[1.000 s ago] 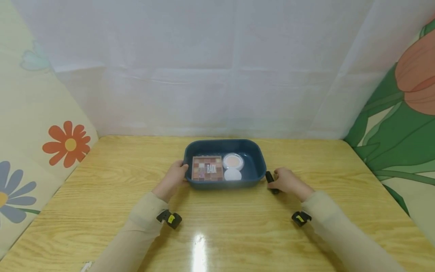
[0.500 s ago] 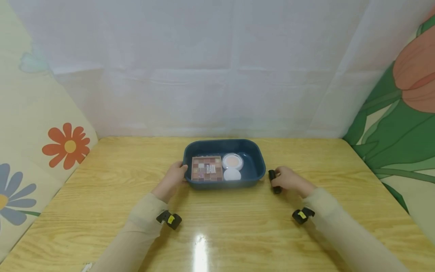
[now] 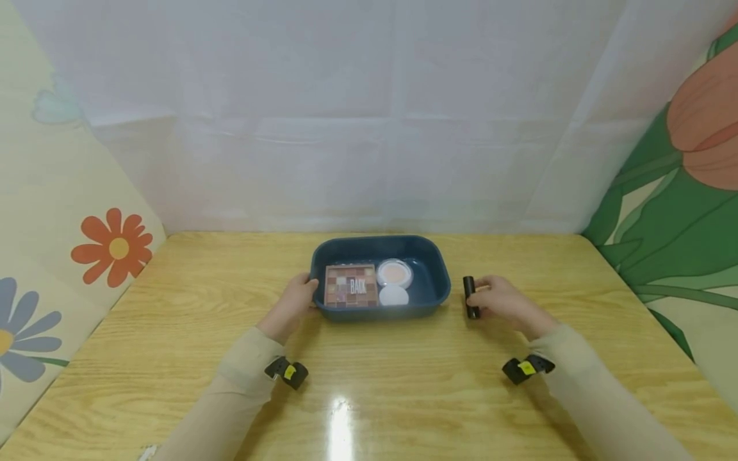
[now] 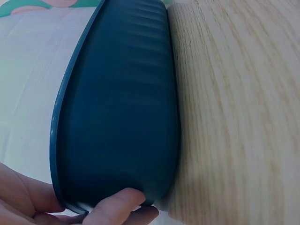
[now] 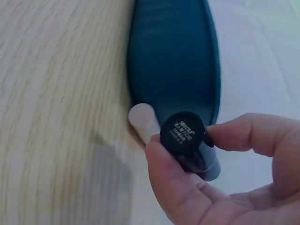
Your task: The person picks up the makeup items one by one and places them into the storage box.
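Observation:
A dark blue rectangular basin (image 3: pixel 415 312) sits on the table and holds an eyeshadow palette (image 3: pixel 350 286), an open powder compact (image 3: pixel 395 274) and its white round part. My left hand (image 3: pixel 295 299) grips the basin's left end, thumb over the rim; in the left wrist view its fingers (image 4: pixel 117 206) lie against the outer wall. Just right of the basin, my right hand (image 3: pixel 503 302) pinches a black lipstick tube (image 3: pixel 469 288) between thumb and fingers. White print shows on the tube's round end in the right wrist view.
A pale pinkish cylinder (image 5: pixel 142 117) and a grey tube-like piece (image 5: pixel 212 169) show behind the lipstick tube in the right wrist view. The wooden table (image 3: pixel 392 384) meets a white cloth (image 3: pixel 369 128) at the back. Flower-patterned panels (image 3: pixel 115 246) stand at both sides.
My right hand has moved right, away from the basin, with the black lipstick tube, which now stands more upright in view. The left hand and basin have stayed put.

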### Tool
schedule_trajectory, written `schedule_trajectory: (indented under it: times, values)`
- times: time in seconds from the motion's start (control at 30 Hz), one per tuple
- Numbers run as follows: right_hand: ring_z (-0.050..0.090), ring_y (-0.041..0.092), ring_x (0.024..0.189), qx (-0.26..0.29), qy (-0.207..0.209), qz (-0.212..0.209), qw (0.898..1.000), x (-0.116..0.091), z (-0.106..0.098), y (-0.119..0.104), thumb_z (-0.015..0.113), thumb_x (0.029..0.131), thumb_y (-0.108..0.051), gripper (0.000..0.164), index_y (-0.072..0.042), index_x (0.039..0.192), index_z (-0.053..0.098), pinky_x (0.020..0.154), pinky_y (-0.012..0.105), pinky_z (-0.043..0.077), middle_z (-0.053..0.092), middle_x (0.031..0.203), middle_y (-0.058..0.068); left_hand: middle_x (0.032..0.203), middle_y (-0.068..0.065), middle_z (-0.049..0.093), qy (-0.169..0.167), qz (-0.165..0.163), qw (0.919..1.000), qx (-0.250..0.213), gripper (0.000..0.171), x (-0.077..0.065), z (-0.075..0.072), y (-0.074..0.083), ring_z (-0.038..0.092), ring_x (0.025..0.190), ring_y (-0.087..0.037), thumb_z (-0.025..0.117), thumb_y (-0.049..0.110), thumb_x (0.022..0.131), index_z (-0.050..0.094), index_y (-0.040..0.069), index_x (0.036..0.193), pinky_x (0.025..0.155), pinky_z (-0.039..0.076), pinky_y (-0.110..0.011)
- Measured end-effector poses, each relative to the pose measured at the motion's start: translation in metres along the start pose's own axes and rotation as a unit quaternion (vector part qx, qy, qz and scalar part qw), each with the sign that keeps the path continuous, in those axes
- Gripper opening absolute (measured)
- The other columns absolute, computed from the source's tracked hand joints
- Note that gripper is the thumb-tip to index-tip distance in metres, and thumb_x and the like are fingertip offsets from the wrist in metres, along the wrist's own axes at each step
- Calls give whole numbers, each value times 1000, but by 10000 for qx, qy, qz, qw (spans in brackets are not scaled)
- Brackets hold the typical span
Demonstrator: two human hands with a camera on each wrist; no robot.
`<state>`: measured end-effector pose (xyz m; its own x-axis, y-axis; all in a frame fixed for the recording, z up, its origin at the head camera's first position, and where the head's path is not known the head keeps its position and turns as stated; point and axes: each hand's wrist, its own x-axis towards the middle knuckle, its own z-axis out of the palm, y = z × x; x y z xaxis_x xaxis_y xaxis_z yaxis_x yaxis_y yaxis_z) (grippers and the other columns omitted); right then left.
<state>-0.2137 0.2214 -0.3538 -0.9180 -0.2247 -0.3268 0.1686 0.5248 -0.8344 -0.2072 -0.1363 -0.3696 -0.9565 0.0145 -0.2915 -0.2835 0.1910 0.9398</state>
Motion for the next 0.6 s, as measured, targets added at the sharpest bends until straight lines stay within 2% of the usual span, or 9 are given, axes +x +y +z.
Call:
schedule_trajectory:
  times: [0.2, 0.6]
  values:
    - [65, 25, 90, 254, -112, -30, 9996, -4, -2, -7, 51, 95, 0, 67, 21, 143, 10, 81, 42, 57, 45, 124, 43, 135, -36, 41, -20, -8, 10000, 10, 45, -1, -1, 0, 46, 123, -46, 23, 9, 106, 24, -18, 142, 101, 43, -55]
    - [66, 23, 87, 293, -314, -125, 9990, -4, -2, -17, 53, 97, -2, 70, 17, 146, 8, 79, 42, 58, 49, 123, 42, 135, -35, 42, -76, -20, 9998, -175, 45, 1, -1, 0, 47, 122, -45, 23, 9, 106, 25, -16, 143, 101, 43, -54]
